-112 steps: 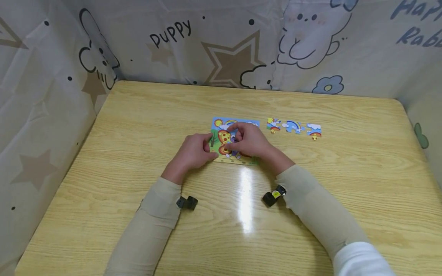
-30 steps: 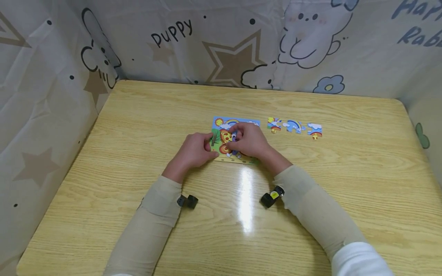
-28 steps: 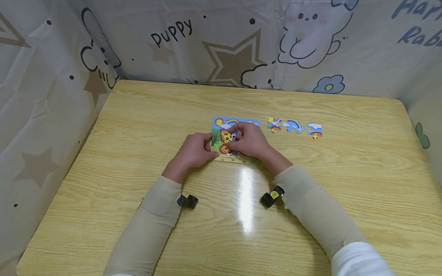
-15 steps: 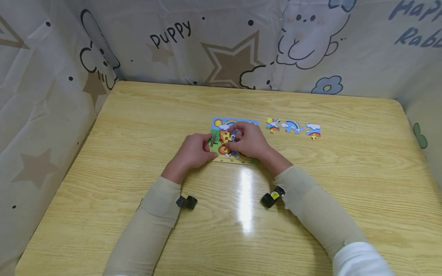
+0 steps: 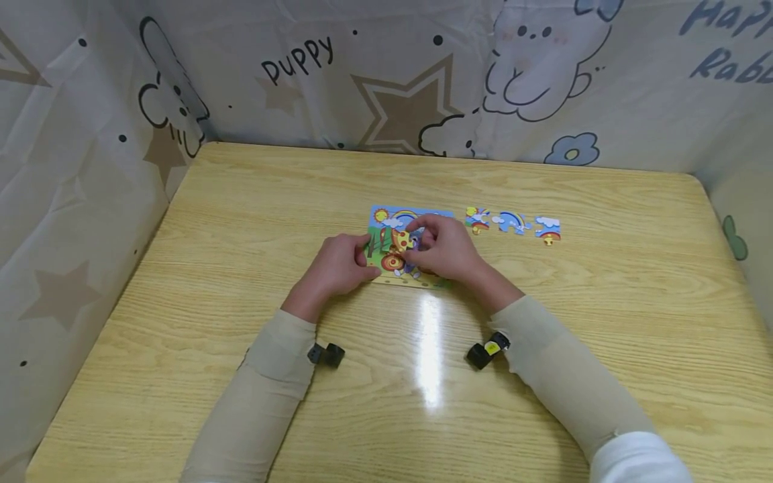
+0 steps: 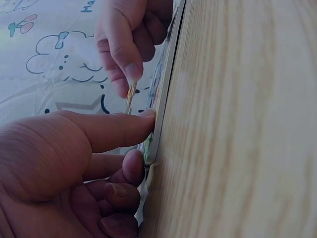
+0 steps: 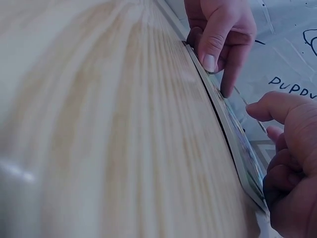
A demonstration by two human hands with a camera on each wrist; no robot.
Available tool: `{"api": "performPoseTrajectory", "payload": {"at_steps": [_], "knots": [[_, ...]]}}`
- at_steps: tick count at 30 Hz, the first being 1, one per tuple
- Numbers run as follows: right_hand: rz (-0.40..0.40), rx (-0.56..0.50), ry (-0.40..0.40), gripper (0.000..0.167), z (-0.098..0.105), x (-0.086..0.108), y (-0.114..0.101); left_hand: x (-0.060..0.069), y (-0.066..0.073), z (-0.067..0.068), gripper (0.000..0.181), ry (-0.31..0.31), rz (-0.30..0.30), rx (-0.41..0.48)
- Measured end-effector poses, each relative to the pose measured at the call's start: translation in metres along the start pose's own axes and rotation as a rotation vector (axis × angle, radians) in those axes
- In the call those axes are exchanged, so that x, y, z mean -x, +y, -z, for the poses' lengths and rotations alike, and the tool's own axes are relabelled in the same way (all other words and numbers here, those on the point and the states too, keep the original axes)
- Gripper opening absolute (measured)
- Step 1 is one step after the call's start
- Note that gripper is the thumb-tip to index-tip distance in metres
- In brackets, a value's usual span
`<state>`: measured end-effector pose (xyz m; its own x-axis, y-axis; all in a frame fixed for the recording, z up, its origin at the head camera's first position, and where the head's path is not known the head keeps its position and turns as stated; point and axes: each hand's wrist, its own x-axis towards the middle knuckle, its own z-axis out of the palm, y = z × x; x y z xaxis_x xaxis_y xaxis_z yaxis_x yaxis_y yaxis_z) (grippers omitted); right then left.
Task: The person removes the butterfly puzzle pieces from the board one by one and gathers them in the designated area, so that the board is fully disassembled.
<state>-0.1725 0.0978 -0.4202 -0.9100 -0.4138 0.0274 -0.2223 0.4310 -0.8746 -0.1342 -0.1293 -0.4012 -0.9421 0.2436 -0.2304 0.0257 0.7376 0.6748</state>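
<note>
A small jigsaw puzzle (image 5: pixel 406 281) in a flat tray shows a butterfly, a sun and a rainbow. My left hand (image 5: pixel 340 265) holds its left end, thumb at the near edge and fingers at the left side. Between thumb and index finger, my right hand (image 5: pixel 447 248) pinches a jigsaw piece (image 5: pixel 386 237) with green and butterfly-wing print, raised and tilted over the puzzle. From the left wrist view, that piece (image 6: pixel 130 97) appears nearly edge-on under the right hand's fingertips. The right hand covers the puzzle's right part.
Three loose jigsaw pieces lie in a row right of the puzzle: a sun piece (image 5: pixel 477 217), a rainbow piece (image 5: pixel 512 222) and a cloud piece (image 5: pixel 547 228). They rest on a wooden table (image 5: pixel 241 215), with a printed cloth (image 5: pixel 386 74) hanging behind it.
My right hand has shifted a little to the right, and the pinched jigsaw piece now stands up off the puzzle. My left hand and the three loose pieces have stayed put.
</note>
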Motion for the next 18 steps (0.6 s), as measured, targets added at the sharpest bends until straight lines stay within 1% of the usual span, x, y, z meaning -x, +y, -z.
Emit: {"api": "performPoseTrajectory", "payload": {"at_steps": [6,13,18], "knots": [[0.001,0.024,0.013,0.034,0.01,0.008,0.004,0.0,0.0,0.0,0.07,0.002,0.002,-0.001],[-0.025,-0.001,0.027,0.035,0.024,0.018,0.01,0.001,-0.002,-0.001,0.07,0.008,-0.026,-0.016],[-0.037,0.011,0.052,0.033,0.035,0.025,0.015,0.0,-0.003,0.0,0.07,0.001,-0.043,-0.031]]}}
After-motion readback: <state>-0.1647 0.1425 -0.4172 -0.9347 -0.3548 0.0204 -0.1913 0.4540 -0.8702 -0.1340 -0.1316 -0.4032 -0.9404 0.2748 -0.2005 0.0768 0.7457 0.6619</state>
